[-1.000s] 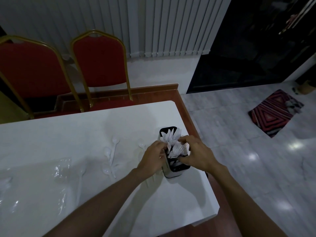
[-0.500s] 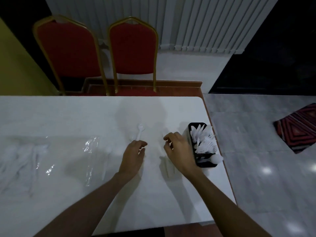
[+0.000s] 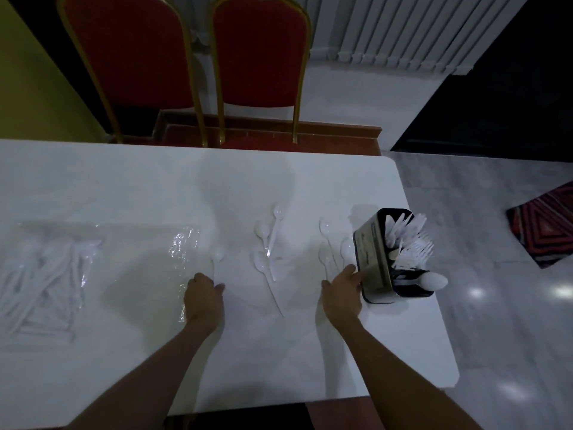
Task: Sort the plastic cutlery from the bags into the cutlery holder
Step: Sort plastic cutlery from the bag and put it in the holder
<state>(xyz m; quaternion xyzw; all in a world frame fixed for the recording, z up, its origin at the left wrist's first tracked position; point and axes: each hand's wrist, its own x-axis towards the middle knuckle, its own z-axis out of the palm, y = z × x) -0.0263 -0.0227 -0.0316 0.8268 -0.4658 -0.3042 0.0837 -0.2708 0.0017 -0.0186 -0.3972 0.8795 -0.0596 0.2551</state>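
Both grips low on the white tabletop [image 3: 124, 181], dim light.
At the left, a clear bag [image 3: 46, 274] blurred its cutlery. Two red chairs [image 3: 260, 51] stood beyond. The left grip [image 3: 203, 297] curled by a spoon handle; I cannot tell whether it grasped. Loose spoons [image 3: 268, 240] lay between. The right grip [image 3: 341, 294], released, touched the full cutlery holder [image 3: 375, 262]. A rug [image 3: 545, 225] was cut off.

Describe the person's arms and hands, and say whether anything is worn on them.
The left hand and right hand are both ungloved, with no ring, watch or bracelet visible in this dim light. Both forearms are bare down to the frame edge; no sleeve shows.
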